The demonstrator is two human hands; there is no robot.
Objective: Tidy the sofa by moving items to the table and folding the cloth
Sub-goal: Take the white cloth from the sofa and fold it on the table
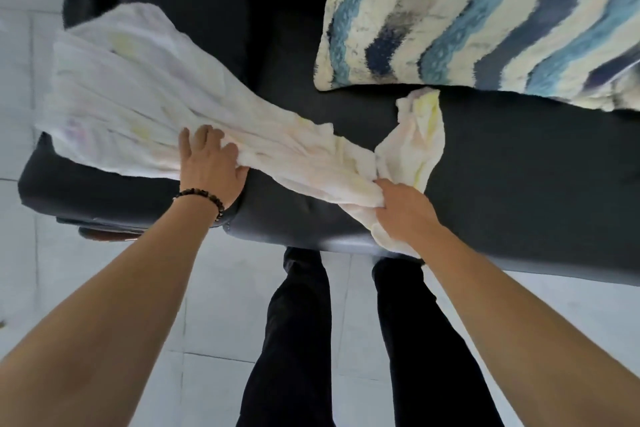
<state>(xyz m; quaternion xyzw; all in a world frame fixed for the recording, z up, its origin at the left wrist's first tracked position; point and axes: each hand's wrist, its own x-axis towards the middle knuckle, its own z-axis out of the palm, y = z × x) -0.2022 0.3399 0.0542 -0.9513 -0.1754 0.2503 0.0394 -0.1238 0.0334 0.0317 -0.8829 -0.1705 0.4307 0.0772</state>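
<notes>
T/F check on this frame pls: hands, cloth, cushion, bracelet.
1. The right hand grips the white cloth. True.
2. The cloth is neatly folded. False: it lies stretched and bunched across the sofa.
3. The left hand rests on the cloth. True.
4. The striped cushion lies on the floor. False: it sits on the sofa.
5. The bracelet is on the right wrist. False: left wrist.

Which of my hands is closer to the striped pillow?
Right. The right hand grips the cloth in front of the pillow; the left hand presses the cloth farther left.
</notes>
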